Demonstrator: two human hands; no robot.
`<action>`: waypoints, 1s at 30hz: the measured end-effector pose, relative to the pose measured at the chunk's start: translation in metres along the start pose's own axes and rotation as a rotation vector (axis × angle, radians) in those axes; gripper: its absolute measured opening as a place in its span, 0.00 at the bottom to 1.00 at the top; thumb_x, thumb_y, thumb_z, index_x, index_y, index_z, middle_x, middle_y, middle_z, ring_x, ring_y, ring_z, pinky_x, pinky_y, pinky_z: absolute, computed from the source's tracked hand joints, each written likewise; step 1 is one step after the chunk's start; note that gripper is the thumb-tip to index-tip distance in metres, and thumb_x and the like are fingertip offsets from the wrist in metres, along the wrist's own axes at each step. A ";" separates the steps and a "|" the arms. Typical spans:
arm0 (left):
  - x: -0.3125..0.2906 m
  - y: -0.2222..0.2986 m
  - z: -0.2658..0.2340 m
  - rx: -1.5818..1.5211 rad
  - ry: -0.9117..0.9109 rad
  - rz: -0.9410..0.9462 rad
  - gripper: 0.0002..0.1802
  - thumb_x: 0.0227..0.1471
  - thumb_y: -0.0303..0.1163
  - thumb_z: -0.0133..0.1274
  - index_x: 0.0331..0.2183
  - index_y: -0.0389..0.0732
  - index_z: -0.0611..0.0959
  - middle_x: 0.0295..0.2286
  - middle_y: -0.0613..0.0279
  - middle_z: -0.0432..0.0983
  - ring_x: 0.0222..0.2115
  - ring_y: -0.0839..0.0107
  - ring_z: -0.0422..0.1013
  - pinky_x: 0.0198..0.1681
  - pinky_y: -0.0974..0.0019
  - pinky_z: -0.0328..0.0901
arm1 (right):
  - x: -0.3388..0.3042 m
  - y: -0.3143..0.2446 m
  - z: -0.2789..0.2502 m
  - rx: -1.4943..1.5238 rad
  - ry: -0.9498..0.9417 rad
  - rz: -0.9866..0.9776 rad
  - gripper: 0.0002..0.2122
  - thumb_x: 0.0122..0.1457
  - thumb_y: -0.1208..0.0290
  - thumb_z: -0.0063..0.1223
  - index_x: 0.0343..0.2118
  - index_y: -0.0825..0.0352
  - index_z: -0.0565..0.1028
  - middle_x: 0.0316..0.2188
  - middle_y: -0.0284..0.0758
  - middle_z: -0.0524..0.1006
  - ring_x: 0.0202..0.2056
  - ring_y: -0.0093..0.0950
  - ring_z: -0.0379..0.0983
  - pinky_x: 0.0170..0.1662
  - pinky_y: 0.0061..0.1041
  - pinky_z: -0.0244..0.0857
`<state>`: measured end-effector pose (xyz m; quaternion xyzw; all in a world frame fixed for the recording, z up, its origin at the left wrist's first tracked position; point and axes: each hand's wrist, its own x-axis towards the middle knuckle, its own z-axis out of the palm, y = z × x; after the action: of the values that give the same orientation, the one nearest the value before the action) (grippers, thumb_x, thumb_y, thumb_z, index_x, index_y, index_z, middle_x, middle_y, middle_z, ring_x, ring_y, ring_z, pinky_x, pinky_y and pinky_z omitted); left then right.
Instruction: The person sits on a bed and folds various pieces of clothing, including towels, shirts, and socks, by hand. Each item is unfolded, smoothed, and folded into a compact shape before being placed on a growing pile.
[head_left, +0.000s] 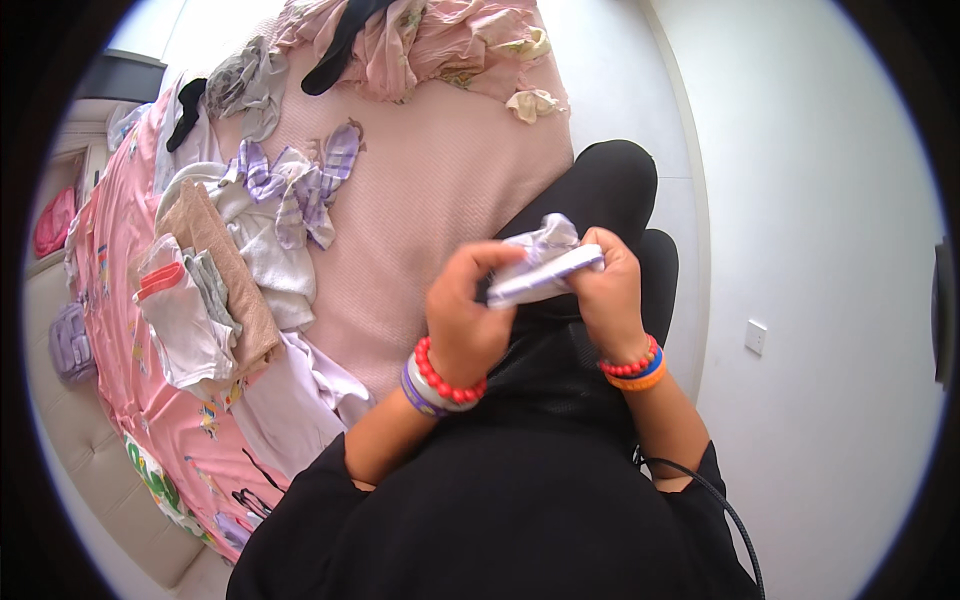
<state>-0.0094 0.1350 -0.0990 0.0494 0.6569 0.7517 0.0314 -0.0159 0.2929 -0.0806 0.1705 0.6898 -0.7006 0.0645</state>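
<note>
Above my lap I hold a white-and-purple sock (545, 272), bunched and folded, with a striped edge. My left hand (468, 310) pinches its left end between thumb and fingers, slightly blurred. The other end is gripped by my right hand (610, 290), thumb pressed along the fold. To the left on the bed lie loose purple-and-white checked socks (318, 190), crumpled, apart from both hands.
A pink quilted bed cover (440, 160) lies left of my legs. On it are a folded brown towel (250, 315) with folded clothes (185, 330), white cloth (275, 260), a black sock (187, 115) and a pink floral garment (430, 50). A white wall (820, 230) stands at right.
</note>
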 end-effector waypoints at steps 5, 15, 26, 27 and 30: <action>-0.007 0.011 0.023 -0.101 -0.317 0.386 0.16 0.44 0.12 0.53 0.37 0.35 0.73 0.30 0.57 0.73 0.32 0.65 0.72 0.38 0.65 0.66 | 0.013 -0.006 -0.005 -0.028 -0.010 -0.227 0.08 0.59 0.76 0.42 0.23 0.65 0.68 0.21 0.23 0.69 0.22 0.11 0.62 0.25 0.13 0.59; 0.001 0.070 0.026 0.204 -0.513 0.817 0.16 0.39 0.24 0.57 0.36 0.38 0.76 0.20 0.62 0.68 0.20 0.66 0.68 0.22 0.65 0.64 | -0.008 -0.026 0.017 0.887 -0.398 -0.276 0.11 0.65 0.63 0.40 0.35 0.66 0.65 0.32 0.38 0.71 0.35 0.23 0.68 0.40 0.22 0.66; 0.030 0.042 -0.003 0.156 0.218 0.288 0.30 0.41 0.14 0.58 0.48 0.32 0.68 0.29 0.66 0.66 0.28 0.81 0.66 0.29 0.78 0.61 | -0.028 -0.043 0.008 -0.065 -0.414 -0.714 0.10 0.44 0.82 0.59 0.31 0.69 0.74 0.32 0.38 0.76 0.33 0.32 0.72 0.40 0.28 0.64; 0.028 0.040 -0.005 0.152 0.230 0.267 0.31 0.41 0.14 0.58 0.49 0.32 0.68 0.29 0.65 0.66 0.28 0.80 0.66 0.30 0.78 0.62 | -0.031 -0.041 0.008 0.173 -0.518 -0.529 0.10 0.45 0.81 0.60 0.32 0.68 0.74 0.29 0.33 0.75 0.33 0.27 0.71 0.40 0.24 0.62; 0.020 0.043 -0.012 0.321 0.117 0.348 0.28 0.41 0.16 0.59 0.47 0.31 0.70 0.34 0.59 0.71 0.31 0.74 0.69 0.35 0.74 0.66 | -0.037 -0.052 0.008 0.371 -0.405 -0.072 0.09 0.47 0.81 0.59 0.31 0.66 0.72 0.26 0.25 0.70 0.31 0.17 0.65 0.37 0.18 0.59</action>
<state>-0.0301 0.1197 -0.0578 0.1226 0.7503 0.6333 -0.1447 0.0005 0.2819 -0.0196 0.0112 0.5285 -0.8366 0.1438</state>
